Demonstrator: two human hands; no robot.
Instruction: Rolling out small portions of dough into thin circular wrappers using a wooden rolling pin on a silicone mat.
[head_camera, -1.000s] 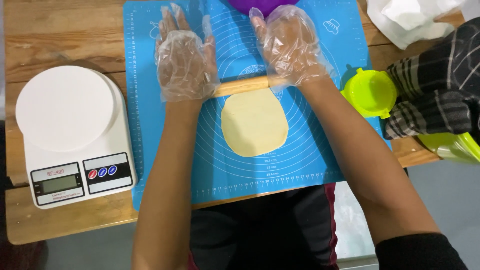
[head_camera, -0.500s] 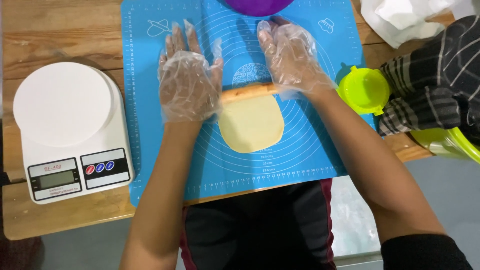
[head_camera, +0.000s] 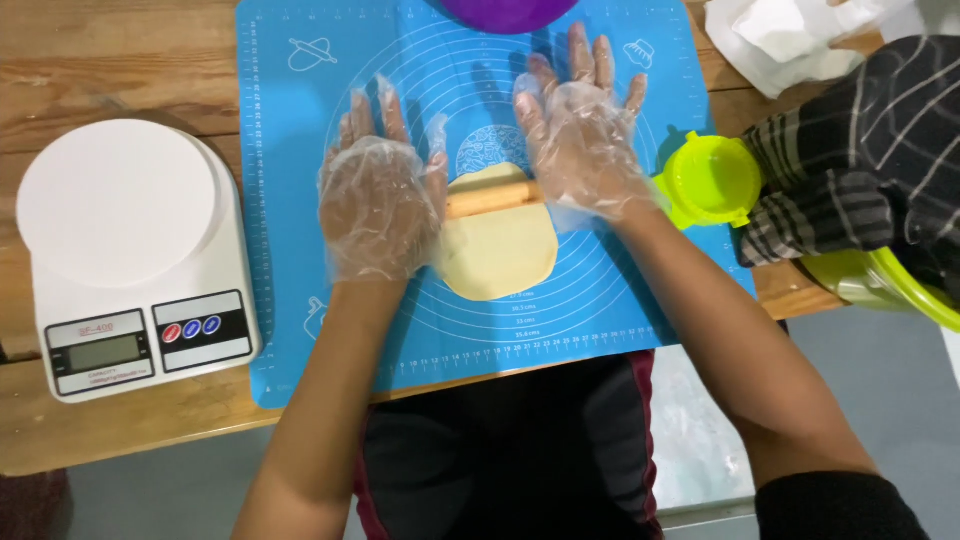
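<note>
A flat oval of pale yellow dough (head_camera: 498, 258) lies on the blue silicone baking mat (head_camera: 290, 200). A wooden rolling pin (head_camera: 492, 198) rests across the dough's far part. My left hand (head_camera: 382, 200), in a clear plastic glove, presses flat on the pin's left end with fingers spread. My right hand (head_camera: 580, 135), also gloved, presses flat on the right end. Both ends of the pin are hidden under my palms.
A white kitchen scale (head_camera: 125, 255) stands left of the mat on the wooden table (head_camera: 110, 70). A purple bowl (head_camera: 505, 12) sits at the mat's far edge. A lime-green dumpling press (head_camera: 712, 180) lies at the right, beside a person's plaid sleeve (head_camera: 860, 150). White bag (head_camera: 780, 35) at far right.
The rolling pin has rolled toward me, from the dough's far edge onto the dough. Both hands came nearer with it, palms still flat on the pin.
</note>
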